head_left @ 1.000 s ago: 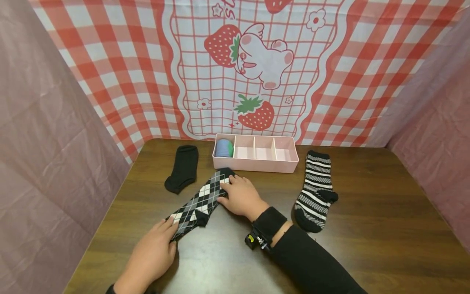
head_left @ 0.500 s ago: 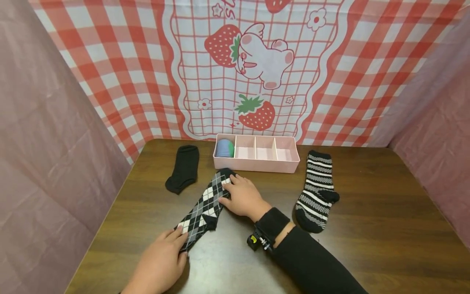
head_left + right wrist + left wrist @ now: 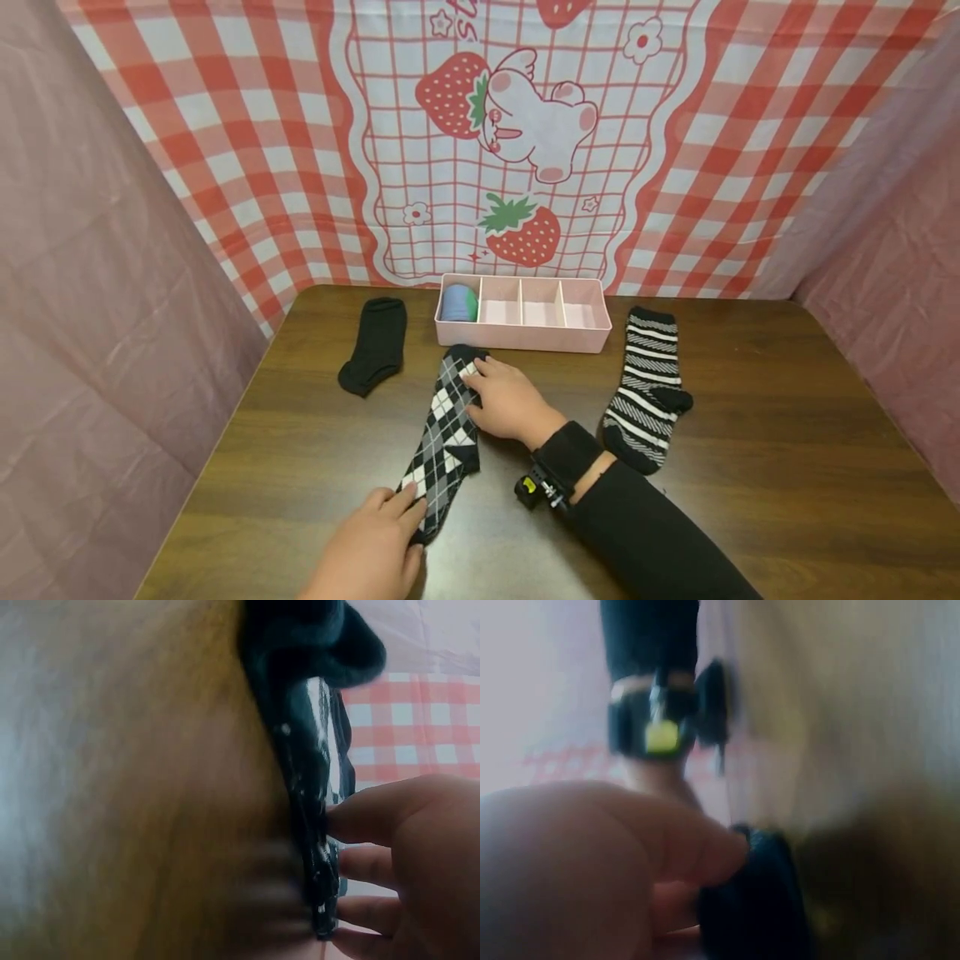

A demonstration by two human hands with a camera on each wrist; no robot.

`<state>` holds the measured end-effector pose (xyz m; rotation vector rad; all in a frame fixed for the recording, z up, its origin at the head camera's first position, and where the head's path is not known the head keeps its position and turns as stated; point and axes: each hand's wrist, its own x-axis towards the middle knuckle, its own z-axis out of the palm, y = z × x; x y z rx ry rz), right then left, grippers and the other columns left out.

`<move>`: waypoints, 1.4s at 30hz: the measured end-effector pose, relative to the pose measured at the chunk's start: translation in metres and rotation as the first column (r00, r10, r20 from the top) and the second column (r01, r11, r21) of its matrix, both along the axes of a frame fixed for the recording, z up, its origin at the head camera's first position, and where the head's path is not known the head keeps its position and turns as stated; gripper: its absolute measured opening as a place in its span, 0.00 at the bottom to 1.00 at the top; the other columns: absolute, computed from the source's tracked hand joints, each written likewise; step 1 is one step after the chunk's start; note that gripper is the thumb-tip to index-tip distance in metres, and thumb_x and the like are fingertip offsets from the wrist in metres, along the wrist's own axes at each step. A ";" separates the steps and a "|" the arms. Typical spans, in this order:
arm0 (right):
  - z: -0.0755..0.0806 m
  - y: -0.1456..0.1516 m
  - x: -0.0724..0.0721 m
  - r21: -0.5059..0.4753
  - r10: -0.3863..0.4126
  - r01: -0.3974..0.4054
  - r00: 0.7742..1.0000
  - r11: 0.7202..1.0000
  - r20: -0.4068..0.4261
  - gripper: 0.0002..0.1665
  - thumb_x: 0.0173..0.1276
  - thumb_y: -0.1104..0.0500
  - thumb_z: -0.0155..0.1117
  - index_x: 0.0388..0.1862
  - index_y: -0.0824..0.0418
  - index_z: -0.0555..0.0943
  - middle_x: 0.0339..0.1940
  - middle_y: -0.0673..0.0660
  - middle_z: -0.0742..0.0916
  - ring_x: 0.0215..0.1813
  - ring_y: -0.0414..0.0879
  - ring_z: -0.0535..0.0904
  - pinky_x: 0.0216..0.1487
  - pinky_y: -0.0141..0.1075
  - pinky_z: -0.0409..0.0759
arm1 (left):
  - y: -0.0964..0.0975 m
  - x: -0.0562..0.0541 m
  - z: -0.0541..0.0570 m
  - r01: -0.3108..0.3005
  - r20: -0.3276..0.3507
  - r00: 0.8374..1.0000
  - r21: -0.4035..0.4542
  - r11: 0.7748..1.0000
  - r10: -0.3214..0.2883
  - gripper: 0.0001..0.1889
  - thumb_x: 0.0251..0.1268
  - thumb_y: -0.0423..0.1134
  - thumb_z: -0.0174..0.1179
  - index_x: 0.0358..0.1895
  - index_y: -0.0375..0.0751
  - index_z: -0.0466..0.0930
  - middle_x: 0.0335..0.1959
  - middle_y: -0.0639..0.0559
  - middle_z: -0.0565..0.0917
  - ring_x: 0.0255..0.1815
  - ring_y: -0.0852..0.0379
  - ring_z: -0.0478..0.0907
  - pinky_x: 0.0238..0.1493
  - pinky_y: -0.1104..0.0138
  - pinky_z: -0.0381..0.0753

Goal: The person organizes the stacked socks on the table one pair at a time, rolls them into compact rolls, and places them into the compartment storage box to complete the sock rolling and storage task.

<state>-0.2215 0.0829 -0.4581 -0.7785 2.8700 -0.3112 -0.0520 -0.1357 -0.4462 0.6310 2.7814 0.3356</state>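
Note:
An argyle sock point(image 3: 450, 417) in black, grey and white lies slantwise on the table, its black cuff near the pink box. At its toe end, my left hand point(image 3: 375, 542) holds the sock between thumb and fingers. The left wrist view shows the thumb point(image 3: 705, 851) against the dark sock end point(image 3: 754, 907), blurred. My right hand point(image 3: 513, 404) rests its fingertips on the sock just below the cuff. In the right wrist view, the fingers point(image 3: 367, 866) touch the sock point(image 3: 304, 780) from above, and its heel stands up from the table.
A pink box point(image 3: 525, 336) with several compartments stands at the back, a rolled blue-green sock point(image 3: 458, 303) in its leftmost one. A black ankle sock point(image 3: 377, 342) lies left, a striped sock point(image 3: 647, 383) right. A checked cloth point(image 3: 285, 150) hangs behind the table.
My left hand has moved right and toward the front edge, swinging the argyle sock's toe end with it, so the sock lies steeper. The right hand has shifted slightly right, still on the cuff end.

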 end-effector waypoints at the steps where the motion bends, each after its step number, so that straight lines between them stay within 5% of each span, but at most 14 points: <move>1: 0.000 0.001 0.000 0.006 0.003 -0.003 1.000 1.000 0.006 0.32 0.75 0.48 0.63 0.75 0.56 0.75 0.79 0.63 0.69 0.81 0.59 0.58 0.78 0.53 0.58 | 0.004 0.000 0.000 0.031 -0.005 1.000 -0.009 0.999 -0.031 0.25 0.67 0.47 0.65 0.64 0.41 0.83 0.67 0.45 0.79 0.58 0.44 0.76 0.57 0.49 0.80; 6: 0.002 0.008 -0.001 0.023 0.022 -0.023 1.000 0.999 0.018 0.32 0.75 0.54 0.60 0.76 0.58 0.73 0.79 0.64 0.68 0.81 0.59 0.58 0.78 0.53 0.57 | 0.024 -0.002 -0.002 0.188 -0.025 0.982 -0.050 0.981 -0.189 0.26 0.68 0.50 0.63 0.65 0.43 0.82 0.66 0.45 0.79 0.56 0.46 0.76 0.55 0.55 0.80; 11: 0.007 0.015 0.000 0.030 0.032 -0.033 0.999 0.999 0.033 0.32 0.74 0.58 0.58 0.76 0.60 0.72 0.80 0.64 0.67 0.81 0.60 0.58 0.78 0.54 0.57 | 0.041 -0.001 -0.004 0.300 -0.101 0.945 -0.102 0.949 -0.310 0.28 0.67 0.53 0.63 0.66 0.44 0.81 0.67 0.46 0.78 0.56 0.49 0.75 0.52 0.61 0.80; 20: 0.007 0.021 -0.003 0.046 0.014 -0.016 0.998 0.999 0.055 0.35 0.71 0.63 0.56 0.77 0.59 0.71 0.81 0.62 0.66 0.82 0.58 0.56 0.79 0.53 0.55 | 0.061 0.003 -0.010 0.369 -0.284 0.876 -0.130 0.920 -0.391 0.29 0.61 0.52 0.67 0.64 0.43 0.83 0.65 0.45 0.80 0.53 0.52 0.75 0.45 0.67 0.77; 23: 0.005 0.023 -0.003 0.062 0.004 -0.007 0.998 0.998 0.056 0.35 0.70 0.64 0.57 0.77 0.60 0.71 0.80 0.62 0.66 0.82 0.58 0.57 0.79 0.52 0.55 | 0.066 0.003 -0.011 0.375 -0.307 0.865 -0.128 0.918 -0.397 0.28 0.61 0.52 0.68 0.63 0.43 0.83 0.64 0.45 0.80 0.53 0.52 0.74 0.44 0.68 0.76; 34: 0.004 0.039 -0.001 0.058 -0.012 0.010 0.999 0.998 0.046 0.34 0.68 0.65 0.57 0.75 0.61 0.72 0.80 0.63 0.67 0.81 0.59 0.58 0.78 0.53 0.56 | 0.079 0.000 -0.013 0.426 -0.289 0.854 -0.088 0.901 -0.432 0.27 0.63 0.51 0.68 0.64 0.44 0.83 0.65 0.47 0.80 0.52 0.56 0.74 0.42 0.70 0.75; 42: 0.002 0.044 0.004 0.039 -0.010 0.010 1.000 0.999 0.015 0.34 0.71 0.63 0.57 0.76 0.63 0.71 0.79 0.65 0.68 0.80 0.61 0.58 0.77 0.55 0.57 | 0.082 -0.002 -0.011 0.414 -0.204 0.888 -0.033 0.910 -0.412 0.25 0.66 0.50 0.67 0.63 0.44 0.83 0.65 0.48 0.79 0.50 0.57 0.73 0.44 0.69 0.76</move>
